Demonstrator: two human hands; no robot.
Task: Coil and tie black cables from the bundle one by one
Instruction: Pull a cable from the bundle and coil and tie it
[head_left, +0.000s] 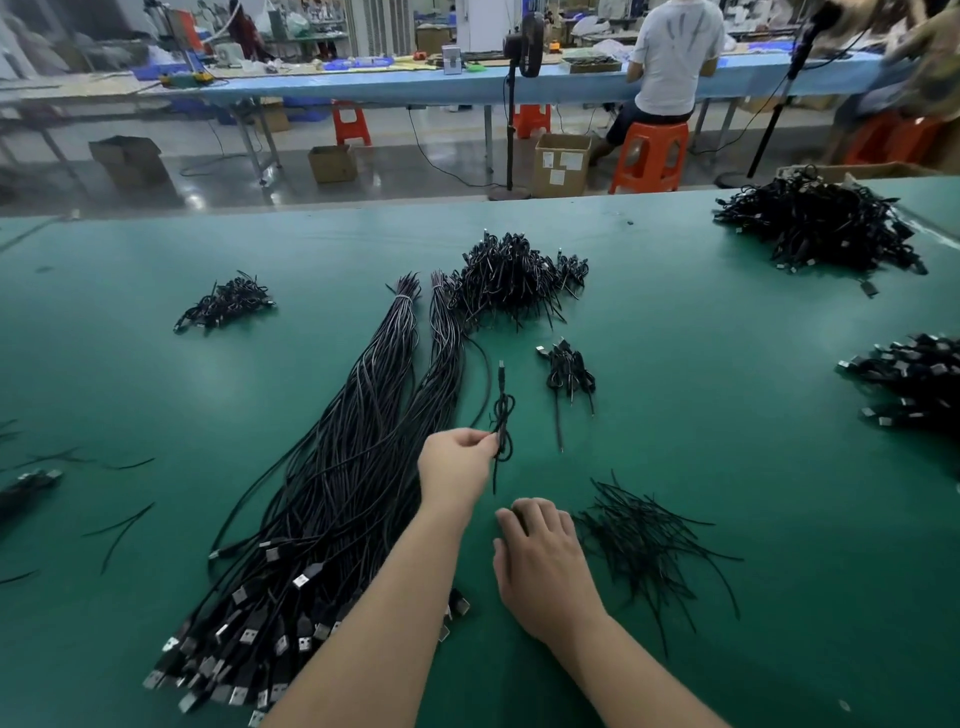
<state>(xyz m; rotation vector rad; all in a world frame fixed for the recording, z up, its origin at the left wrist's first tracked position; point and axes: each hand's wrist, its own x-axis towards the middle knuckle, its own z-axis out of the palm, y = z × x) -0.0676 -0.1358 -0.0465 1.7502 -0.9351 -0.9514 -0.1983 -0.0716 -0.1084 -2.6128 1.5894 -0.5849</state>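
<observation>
Coiled cable (502, 426) pinched in the left grip (457, 467) over the bench's middle.
Nearest, the right grip (540, 551) rested loose-fingered on the green bench (727, 415) beside the loose ties (649, 545); the long cable bundle (332, 509) ran from the near edge inward; finished coils (511, 278) lay heaped farther back.

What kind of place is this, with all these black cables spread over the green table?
Most likely a factory assembly workshop. A long bundle of loose black USB cables lies on the green-covered worktable beside heaps of coiled black cables. Behind, another worker on an orange plastic stool sits at a long blue workbench.
</observation>
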